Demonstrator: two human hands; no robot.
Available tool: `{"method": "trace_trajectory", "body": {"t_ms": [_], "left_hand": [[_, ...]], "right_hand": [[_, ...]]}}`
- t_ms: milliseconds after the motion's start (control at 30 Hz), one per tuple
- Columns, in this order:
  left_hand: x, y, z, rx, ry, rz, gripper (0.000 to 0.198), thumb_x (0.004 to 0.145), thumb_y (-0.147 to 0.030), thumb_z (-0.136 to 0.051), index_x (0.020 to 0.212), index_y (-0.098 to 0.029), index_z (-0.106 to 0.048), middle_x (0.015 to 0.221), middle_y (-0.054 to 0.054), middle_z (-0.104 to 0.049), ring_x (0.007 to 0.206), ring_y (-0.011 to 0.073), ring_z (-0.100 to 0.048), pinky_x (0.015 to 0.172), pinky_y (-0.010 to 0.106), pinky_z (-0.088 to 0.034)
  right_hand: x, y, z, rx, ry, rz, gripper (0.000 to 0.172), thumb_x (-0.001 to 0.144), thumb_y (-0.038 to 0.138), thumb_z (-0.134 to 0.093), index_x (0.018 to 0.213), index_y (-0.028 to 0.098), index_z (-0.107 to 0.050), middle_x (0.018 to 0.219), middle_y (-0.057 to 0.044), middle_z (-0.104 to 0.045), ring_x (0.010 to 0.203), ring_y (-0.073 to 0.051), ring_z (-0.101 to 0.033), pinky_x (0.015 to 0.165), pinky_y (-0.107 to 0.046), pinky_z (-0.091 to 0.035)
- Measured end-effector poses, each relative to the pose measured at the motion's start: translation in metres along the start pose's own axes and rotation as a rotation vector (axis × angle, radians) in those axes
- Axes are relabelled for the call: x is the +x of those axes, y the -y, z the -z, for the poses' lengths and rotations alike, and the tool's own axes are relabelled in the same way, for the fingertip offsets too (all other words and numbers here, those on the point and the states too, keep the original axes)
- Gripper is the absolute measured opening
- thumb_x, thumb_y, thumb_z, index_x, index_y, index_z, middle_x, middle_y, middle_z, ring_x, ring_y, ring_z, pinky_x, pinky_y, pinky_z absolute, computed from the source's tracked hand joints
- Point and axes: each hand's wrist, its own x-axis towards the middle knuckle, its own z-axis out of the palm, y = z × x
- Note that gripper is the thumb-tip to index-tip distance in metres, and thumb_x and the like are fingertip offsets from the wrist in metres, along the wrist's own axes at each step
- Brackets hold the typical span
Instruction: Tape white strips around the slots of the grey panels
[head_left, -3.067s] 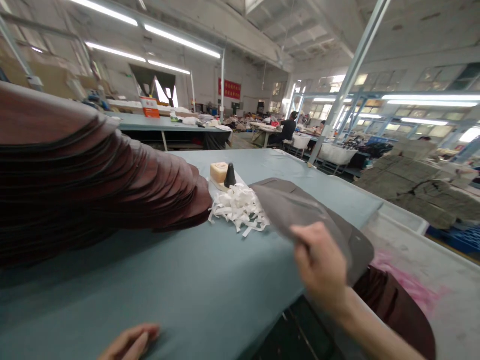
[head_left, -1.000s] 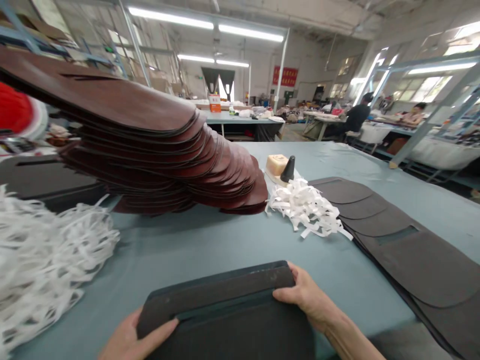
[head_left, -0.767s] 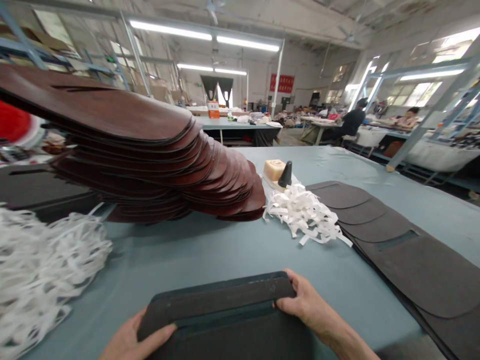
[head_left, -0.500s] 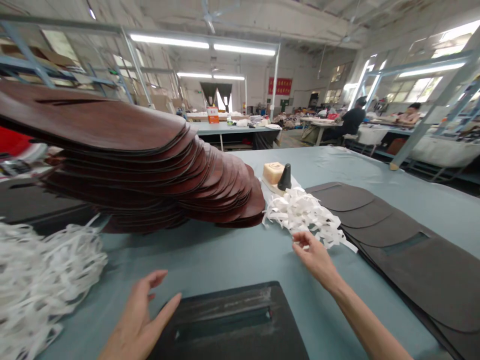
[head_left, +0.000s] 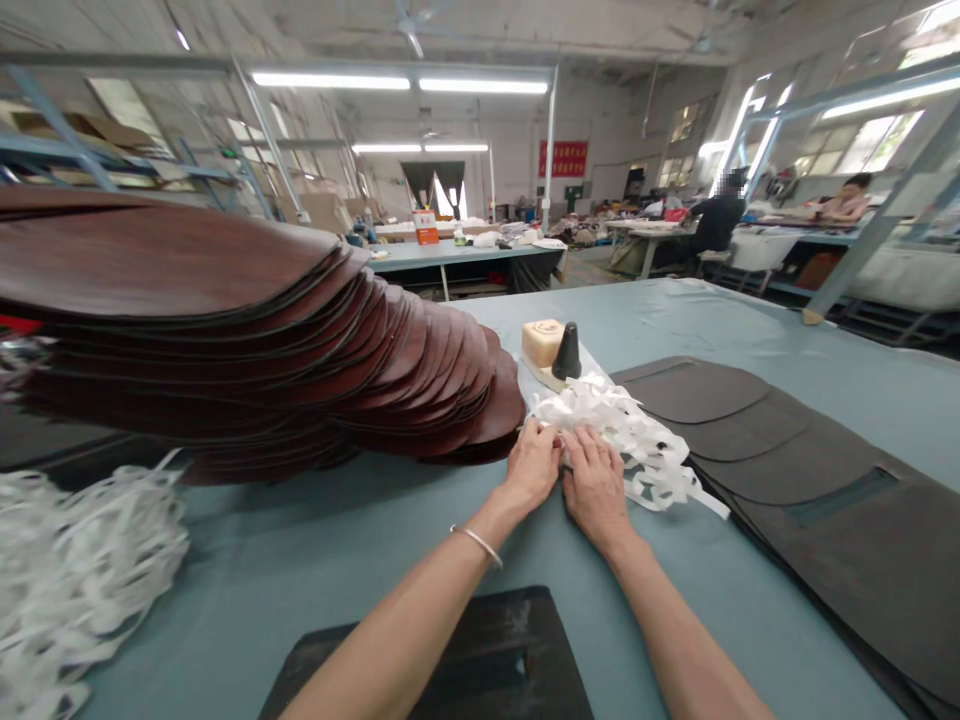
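Observation:
Both hands reach forward over the blue-grey table (head_left: 360,540) to a small heap of white strips (head_left: 637,440). My left hand (head_left: 531,468) has its fingers curled into the near edge of the heap, by the foot of a tall slanted stack of brown leather pieces (head_left: 247,340). My right hand (head_left: 596,485) lies beside it with its fingers bent on the strips. A thin bracelet sits on my left wrist. A dark flat panel (head_left: 465,665) lies on the table below my forearms.
Overlapping dark grey panels (head_left: 810,490) cover the table's right side. A larger pile of white strips (head_left: 67,570) lies at the left. A beige block (head_left: 541,342) and a black cone (head_left: 566,352) stand behind the heap. Seated people work at far tables.
Both hands let go of the dark panel, which now lies flat near me, and moved forward to the white strips. My left hand crossed from the panel's left to beside my right.

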Motion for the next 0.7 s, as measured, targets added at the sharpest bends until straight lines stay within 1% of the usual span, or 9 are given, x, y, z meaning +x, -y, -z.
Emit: {"method": "trace_trajectory", "body": {"t_ms": [67,133,167,233,333,467,567,633,700], "left_hand": [[-0.012,0.003,0.010,0.004,0.047,-0.028,0.006,0.081,-0.014,-0.055,0.080,-0.017,-0.061,0.097,0.008,-0.054,0.100,0.0230,-0.048,0.092,0.039,-0.038],[-0.034,0.006,0.030,-0.086,0.151,-0.037,0.004,0.081,-0.019,-0.060,0.077,-0.019,-0.059,0.093,0.004,-0.057,0.098,0.0204,-0.049,0.094,0.036,-0.036],[-0.046,0.007,0.042,-0.188,0.206,-0.009,0.007,0.082,-0.024,-0.059,0.078,-0.019,-0.058,0.092,0.003,-0.058,0.095,0.0187,-0.049,0.092,0.034,-0.037],[-0.070,0.008,0.062,-0.462,0.223,0.123,0.015,0.086,-0.032,-0.056,0.082,-0.018,-0.056,0.092,0.002,-0.059,0.089,0.0158,-0.050,0.088,0.031,-0.037],[-0.102,0.004,0.083,-0.877,0.104,0.299,0.019,0.086,-0.035,-0.059,0.083,-0.017,-0.055,0.090,0.001,-0.056,0.086,0.0133,-0.050,0.085,0.028,-0.038],[-0.136,-0.010,0.120,-1.206,-0.134,0.284,0.022,0.082,-0.031,-0.065,0.075,-0.018,-0.050,0.076,-0.002,-0.048,0.087,0.0123,-0.051,0.088,0.027,-0.041],[-0.160,-0.018,0.160,-1.155,-0.289,0.296,0.020,0.082,-0.029,-0.066,0.079,-0.018,-0.050,0.069,-0.005,-0.045,0.079,0.0102,-0.053,0.084,0.025,-0.044],[-0.174,-0.022,0.178,-1.021,-0.247,0.339,0.018,0.084,-0.031,-0.063,0.087,-0.019,-0.049,0.062,-0.007,-0.041,0.057,0.0057,-0.045,0.065,0.021,-0.045],[-0.185,-0.026,0.183,-0.879,-0.117,0.389,0.020,0.086,-0.034,-0.060,0.093,-0.020,-0.047,0.058,-0.010,-0.037,0.044,0.0034,-0.030,0.047,0.017,-0.034]], "right_hand": [[0.000,-0.008,-0.005,-0.039,0.020,-0.041,0.053,0.081,0.017,-0.046,0.133,0.014,-0.044,0.139,-0.015,-0.046,0.133,-0.028,-0.032,0.103,-0.044,-0.025],[0.000,-0.012,-0.009,-0.033,0.027,-0.085,0.055,0.079,0.017,-0.047,0.134,0.013,-0.042,0.139,-0.017,-0.046,0.132,-0.030,-0.033,0.101,-0.045,-0.025],[0.000,-0.012,-0.011,-0.029,0.032,-0.096,0.057,0.078,0.017,-0.047,0.135,0.013,-0.041,0.138,-0.017,-0.046,0.131,-0.030,-0.034,0.101,-0.045,-0.026],[0.000,-0.008,-0.011,-0.013,0.047,-0.091,0.060,0.076,0.016,-0.049,0.136,0.016,-0.040,0.138,-0.015,-0.046,0.128,-0.029,-0.037,0.100,-0.043,-0.027],[0.000,-0.002,-0.010,0.007,0.058,-0.064,0.060,0.076,0.015,-0.049,0.135,0.017,-0.041,0.136,-0.014,-0.048,0.124,-0.028,-0.041,0.100,-0.041,-0.028],[0.002,-0.007,-0.009,0.015,0.025,-0.103,0.057,0.077,0.019,-0.048,0.134,0.013,-0.042,0.134,-0.019,-0.048,0.121,-0.032,-0.042,0.097,-0.046,-0.030],[0.002,-0.008,-0.003,0.037,0.003,-0.117,0.058,0.076,0.018,-0.049,0.133,0.010,-0.042,0.135,-0.020,-0.045,0.123,-0.033,-0.040,0.097,-0.047,-0.031],[0.001,0.006,0.010,0.084,-0.048,-0.097,0.058,0.075,0.016,-0.049,0.132,0.010,-0.043,0.137,-0.019,-0.044,0.125,-0.032,-0.039,0.100,-0.047,-0.029],[-0.003,0.034,0.033,0.198,-0.124,-0.075,0.053,0.076,0.018,-0.050,0.128,0.013,-0.048,0.134,-0.017,-0.047,0.124,-0.032,-0.039,0.102,-0.049,-0.026]]}}
